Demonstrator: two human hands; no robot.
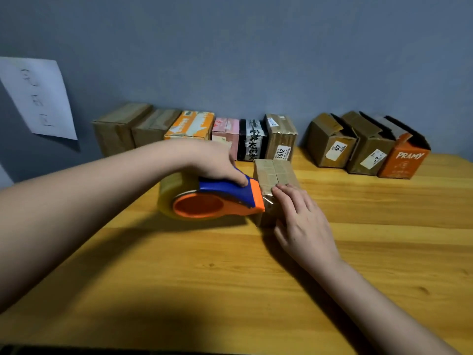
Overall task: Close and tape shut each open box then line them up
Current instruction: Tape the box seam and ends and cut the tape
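- A wooden yellow table (pixel 358 252) is carrying everything.
- A small brown cardboard box (pixel 275 175), flaps closed, is sitting near the centre.
- An orange-and-blue tape dispenser (pixel 217 201) is touching its 9 o'clock side.
- The left hand (pixel 215 160) is gripping the dispenser.
- The right hand (pixel 304 221) is lying flat, fingers pressing the box's near edge at 6 o'clock.

Both forearms are bare up to the frame's edge, with no sleeve in view. The left hand (pixel 215 162) and right hand (pixel 304 221) wear no gloves, rings, watch or bracelet. Fingernails look short and unpainted.
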